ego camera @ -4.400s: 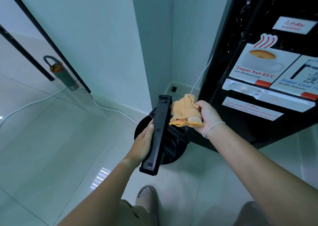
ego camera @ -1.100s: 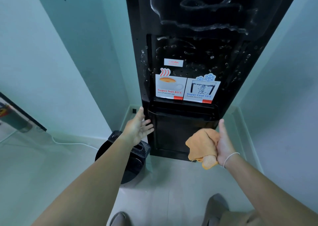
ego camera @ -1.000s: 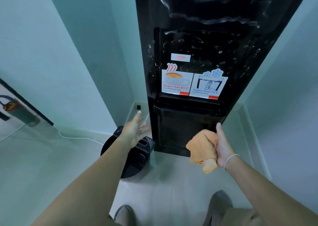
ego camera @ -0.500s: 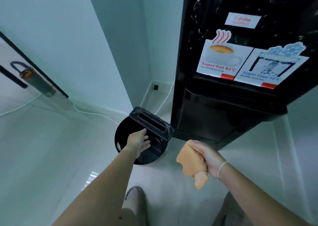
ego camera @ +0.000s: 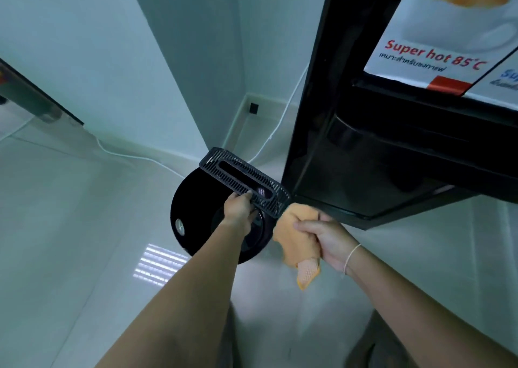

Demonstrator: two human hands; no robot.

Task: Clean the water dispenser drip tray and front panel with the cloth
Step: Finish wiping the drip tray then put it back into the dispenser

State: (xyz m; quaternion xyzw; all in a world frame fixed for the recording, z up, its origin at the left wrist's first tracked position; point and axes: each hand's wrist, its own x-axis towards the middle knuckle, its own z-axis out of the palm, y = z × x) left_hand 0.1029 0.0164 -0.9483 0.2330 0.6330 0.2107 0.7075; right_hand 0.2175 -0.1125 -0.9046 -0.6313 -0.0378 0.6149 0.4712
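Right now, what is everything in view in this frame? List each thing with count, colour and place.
water dispenser: one, black, right side, standing on the floor
hot label: one, white with red text, on the dispenser front
drip tray grille: one, dark grey, lying on the bin, gripped at its near edge
round bin: one, black, on the floor left of the dispenser
cloth: one, orange, bunched in the right hand
cable: one, white, along the floor by the wall
left hand: on the grille
right hand: holding the cloth
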